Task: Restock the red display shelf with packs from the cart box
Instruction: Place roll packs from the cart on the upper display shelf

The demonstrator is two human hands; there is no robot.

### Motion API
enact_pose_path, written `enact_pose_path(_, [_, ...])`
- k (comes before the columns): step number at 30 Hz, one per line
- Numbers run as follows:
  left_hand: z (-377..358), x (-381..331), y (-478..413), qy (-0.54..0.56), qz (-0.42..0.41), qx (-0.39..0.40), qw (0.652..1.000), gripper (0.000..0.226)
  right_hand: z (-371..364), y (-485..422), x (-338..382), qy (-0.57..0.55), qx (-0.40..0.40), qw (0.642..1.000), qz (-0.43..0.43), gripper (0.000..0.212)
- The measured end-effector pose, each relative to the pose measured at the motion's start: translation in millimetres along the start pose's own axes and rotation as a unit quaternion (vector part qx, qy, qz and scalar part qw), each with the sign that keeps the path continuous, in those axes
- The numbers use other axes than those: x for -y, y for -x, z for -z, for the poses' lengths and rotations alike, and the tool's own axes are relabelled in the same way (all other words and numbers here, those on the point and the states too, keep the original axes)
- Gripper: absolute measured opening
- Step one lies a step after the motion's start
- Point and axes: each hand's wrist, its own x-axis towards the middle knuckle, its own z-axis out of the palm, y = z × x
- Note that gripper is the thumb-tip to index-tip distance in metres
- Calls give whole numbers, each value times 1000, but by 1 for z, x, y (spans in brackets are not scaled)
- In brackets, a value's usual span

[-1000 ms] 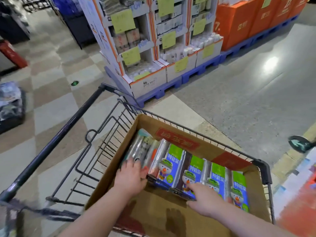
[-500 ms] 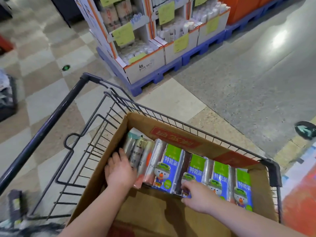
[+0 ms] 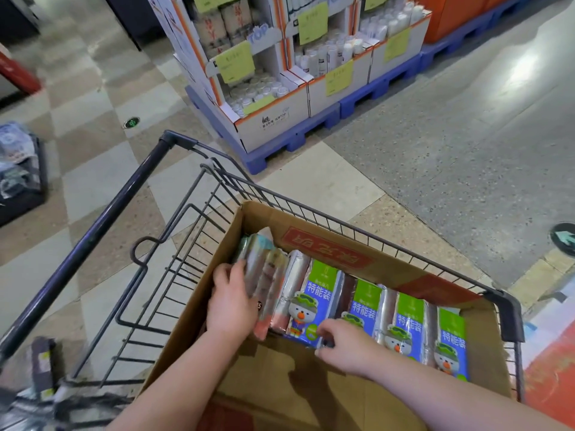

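**shelfstacker_q:** So where's the stock at right now, and what's actually being grabbed?

**aisle9:** All of it is sat in the cart box [image 3: 199,309], which is wedged into the cart [image 3: 174,269]. The packs [image 3: 404,318] are stood on edge in one row against the far wall, printed faces tipped up, so they can be thumbed through like files. The silvery end pack [image 3: 267,272] at the left of the row is gripped by the left hand [image 3: 231,303], with the fingers wrapped over its outer side. The blue-and-green pack [image 3: 314,303] a bit further along is pinched at its near bottom edge by the right hand [image 3: 345,346], with the fingers curled in.

**shelfstacker_q:** Why one hand at each side like that?

**aisle9:** Looks like a bunch of packs is meant to be squeezed between the two hands and lifted out as one block. The wrap is shiny film, so slipping should be expected unless they're pressed together properly. Nothing is lifted clear yet, so it's judged to be at the pick-up stage.

**shelfstacker_q:** And the red display shelf?

**aisle9:** Can't be made out for sure. A red-orange patch [image 3: 553,368] is cut off at the lower right edge. It might be the shelf's base or just floor graphics.
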Motion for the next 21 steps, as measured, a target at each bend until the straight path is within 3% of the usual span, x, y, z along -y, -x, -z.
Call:
enact_pose_path(4, [3, -8, 11, 126, 7, -8, 992, 59, -1, -3, 11, -84, -25, 996, -21, 49])
enact_pose_path(6, [1, -11, 17, 220, 29, 10, 975, 56, 0, -4, 14, -211, -41, 976, -35, 52])
enact_pose_path(9, [-6, -17, 26, 280, 31, 78, 956, 55, -1, -4, 13, -484, 21, 873, -55, 41])
enact_pose_path(11, [-13, -19, 27, 297, 29, 134, 945, 54, -3, -6, 6, -567, 19, 821, -66, 44])
enact_pose_path(14, [-21, -17, 18, 228, 23, 150, 962, 48, -2, -4, -6, -575, -43, 812, -91, 46])
enact_pose_path(16, [-23, -10, 7, 103, 13, 111, 988, 53, 0, -2, -17, -544, -77, 828, -116, 44])
enact_pose_path(19, [-17, 3, -11, -36, 34, 72, 996, 65, 2, 2, -36, -528, -104, 831, -143, 57])
enact_pose_path(21, [-17, 11, -23, -34, 73, 93, 992, 73, 3, 4, -46, -537, -107, 823, -148, 39])
